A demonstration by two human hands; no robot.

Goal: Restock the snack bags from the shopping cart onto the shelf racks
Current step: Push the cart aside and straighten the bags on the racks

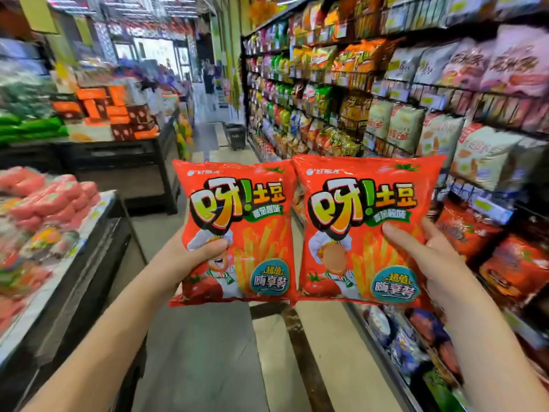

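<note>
Snack bag (237,230) in red, upright, pinched at its lower left edge by left hand (190,260), fingers (209,248) clamped with thumb on the front and the rest hidden behind. Second snack bag (362,230), same print, touching it edge to edge, pinched likewise at its right edge by right hand (430,260). Both aloft above the aisle floor (208,352), near packed shelf racks (416,84) on the right. Left, a display surface (101,212) stacked with pink packs (50,197).

A grocery shop aisle: wire shelf racks (421,93) packed with snack bags (407,126) line the right, display tables (98,221) of packaged goods stand left, price tags (487,205) on shelf edges.
</note>
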